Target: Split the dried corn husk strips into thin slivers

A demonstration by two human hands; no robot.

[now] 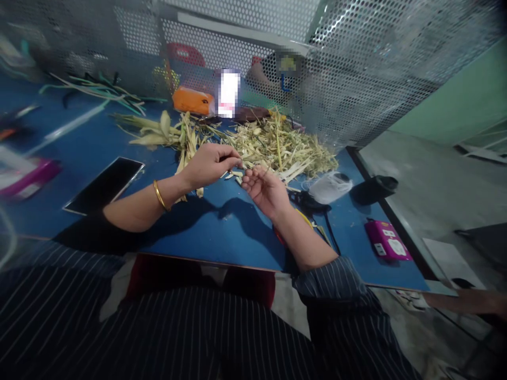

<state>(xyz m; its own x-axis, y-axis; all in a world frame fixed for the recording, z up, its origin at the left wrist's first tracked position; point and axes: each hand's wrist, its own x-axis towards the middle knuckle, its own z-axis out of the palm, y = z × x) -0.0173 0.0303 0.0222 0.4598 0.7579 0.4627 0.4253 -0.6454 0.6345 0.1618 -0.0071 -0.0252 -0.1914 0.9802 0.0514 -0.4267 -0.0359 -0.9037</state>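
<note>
My left hand point(214, 164), with a gold bangle at its wrist, is closed, thumb and forefinger pinched together. Just beside its fingertips, my right hand point(266, 189) is turned palm up with its fingers curled in. Anything between the fingers is too small to make out. Behind both hands lies a heap of dry, pale yellow-green plant strips point(293, 145), like shredded husk. A bundle of longer husk-like leaves point(158, 131) lies to its left, and loose bits are scattered under the left hand.
On the blue table point(237, 237) a dark-screened tablet or phone point(106, 184) lies left. An orange packet point(193, 100) and a lit phone point(228, 94) stand by the perforated metal screen point(253, 31). At right are a clear plastic bag point(328, 187), black cylinder point(374, 190) and magenta pack point(387, 240).
</note>
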